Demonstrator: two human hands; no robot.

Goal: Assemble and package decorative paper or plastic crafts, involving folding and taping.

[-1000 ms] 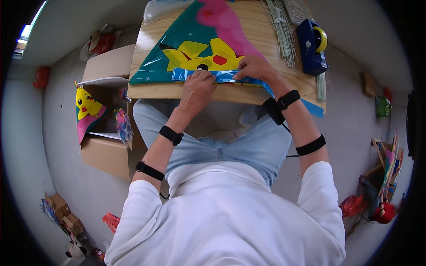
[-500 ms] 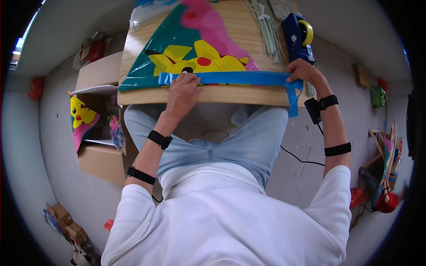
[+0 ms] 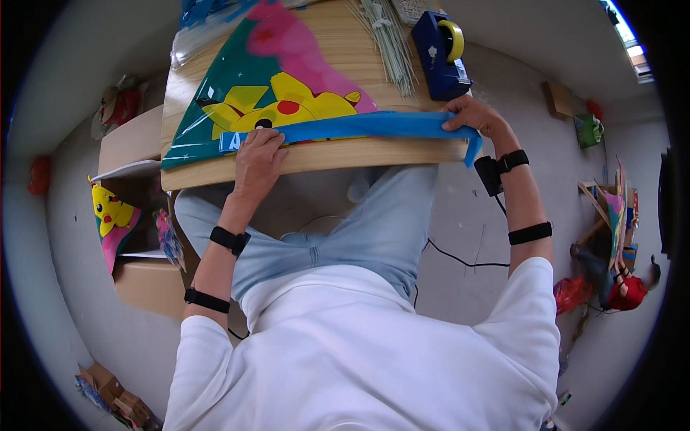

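A triangular printed plastic sheet [image 3: 215, 118], green and pink with a yellow cartoon figure, lies on the wooden table. Across its near edge stretches a long blue plastic strip [image 3: 345, 126]. My left hand [image 3: 259, 158] is closed at the strip's left end, fingertips pressing it down onto the sheet. At the right, my right hand [image 3: 474, 116] pinches the strip between thumb and fingers near the table's right edge. A short end of the strip dangles below that hand. What lies under the left fingers is hidden.
A blue tape dispenser [image 3: 440, 61] with yellow tape stands beyond my right hand, beside a bundle of thin pale sticks [image 3: 387, 47]. Clear plastic packaging [image 3: 208, 32] lies at the far left. An open carton [image 3: 147, 284] stands left of the table. Another person [image 3: 624, 291] works far right.
The whole view has shifted, so the table sits farther left and slightly tilted. The dangling end by my right hand hangs shorter. Both hands keep their places on the strip.
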